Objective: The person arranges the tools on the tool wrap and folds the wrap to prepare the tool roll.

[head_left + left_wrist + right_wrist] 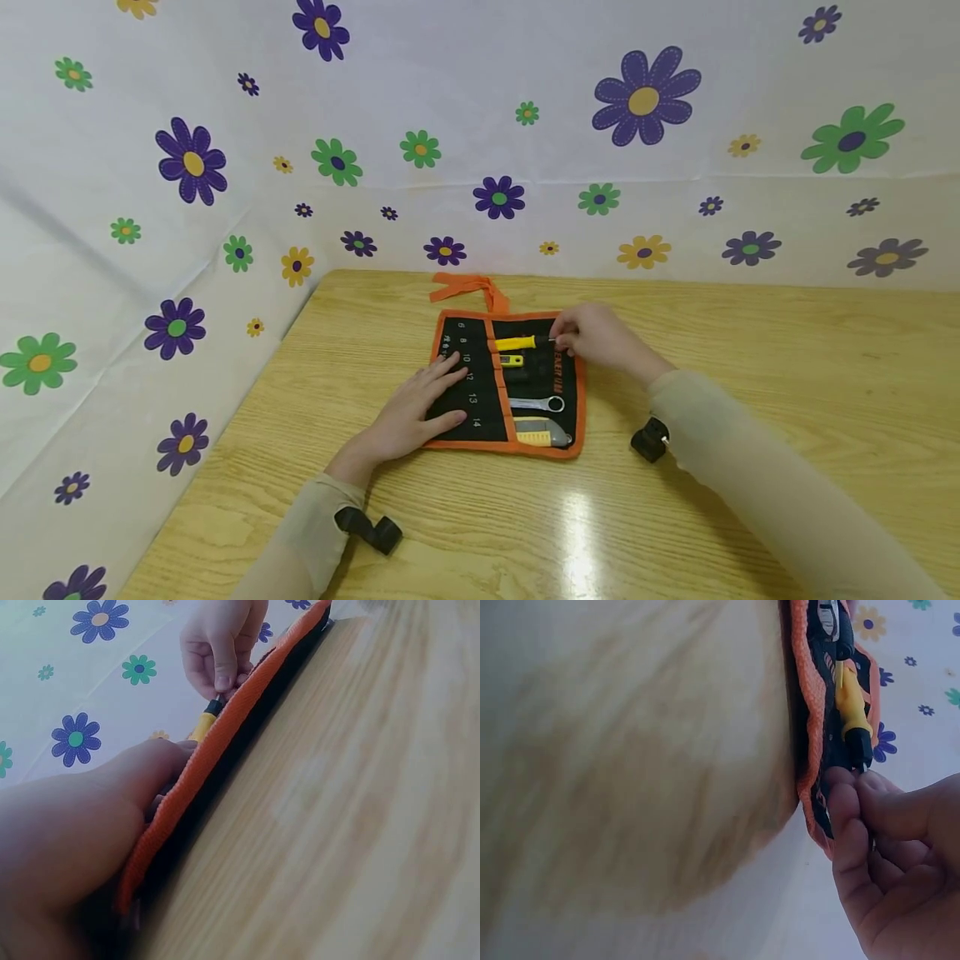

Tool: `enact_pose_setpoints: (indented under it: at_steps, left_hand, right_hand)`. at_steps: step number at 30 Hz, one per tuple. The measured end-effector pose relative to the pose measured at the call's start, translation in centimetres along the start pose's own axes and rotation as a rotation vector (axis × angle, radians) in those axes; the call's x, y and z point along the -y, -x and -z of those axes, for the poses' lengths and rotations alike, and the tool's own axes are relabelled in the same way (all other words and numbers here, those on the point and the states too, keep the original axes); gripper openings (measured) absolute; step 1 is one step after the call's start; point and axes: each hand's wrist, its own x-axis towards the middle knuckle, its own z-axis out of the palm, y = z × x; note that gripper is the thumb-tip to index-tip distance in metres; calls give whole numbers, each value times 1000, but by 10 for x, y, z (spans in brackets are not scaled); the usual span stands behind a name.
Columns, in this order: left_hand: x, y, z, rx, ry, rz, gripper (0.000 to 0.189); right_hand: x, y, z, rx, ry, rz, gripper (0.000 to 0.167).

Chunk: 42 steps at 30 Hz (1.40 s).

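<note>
A black tool pouch with orange trim (pixel 487 387) lies unfolded on the table, its pocket panel printed with numbers. My left hand (pixel 411 410) rests on that panel with fingers spread. At the pouch's far right, my right hand (pixel 600 337) pinches the thin metal shaft of a screwdriver (pixel 516 343). Its yellow handle points left, the end tucked into a pocket; the black collar (pixel 857 746) shows in the right wrist view. Below it in the pouch are a yellow-and-black tool (pixel 512 361), partly hidden, a silver wrench (pixel 536 404) and a yellow-and-grey utility knife (pixel 542 433).
Orange tie straps (pixel 465 286) trail from the pouch's far edge onto the wooden table (pixel 787 375). A white cloth with printed flowers (pixel 450 75) hangs behind and along the left side. Each wrist carries a small black camera (pixel 649 440).
</note>
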Motion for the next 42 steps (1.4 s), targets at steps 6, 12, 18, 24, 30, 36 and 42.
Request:
enact_pose_setpoints:
  at_steps: [6,12,18,24,30,36,42]
  left_hand:
    - [3,0,0,12,19,3,64]
    - [4,-1,0,13,28,-2,64]
    - [1,-1,1,13,37,-1,63]
    - [1,-1,1,13,36,1,63]
    - [0,-1,2,13,46,9,63]
    - [0,0,2,11,52,0,62]
    - [0,-1,2,11,49,-11,62]
  right_hand:
    - [1,-5,-4,1,97,65,7]
    - [9,-9,-8,-1,149,97,6]
    - [15,-13,-12,9,180,109,5]
    - [21,-18,-16,24,183,101,6]
    - [23,-24,-20,32,177,97,6]
    - [25,-29,-24,36,167,102,6]
    - [26,-31,-27,36,148,90,8]
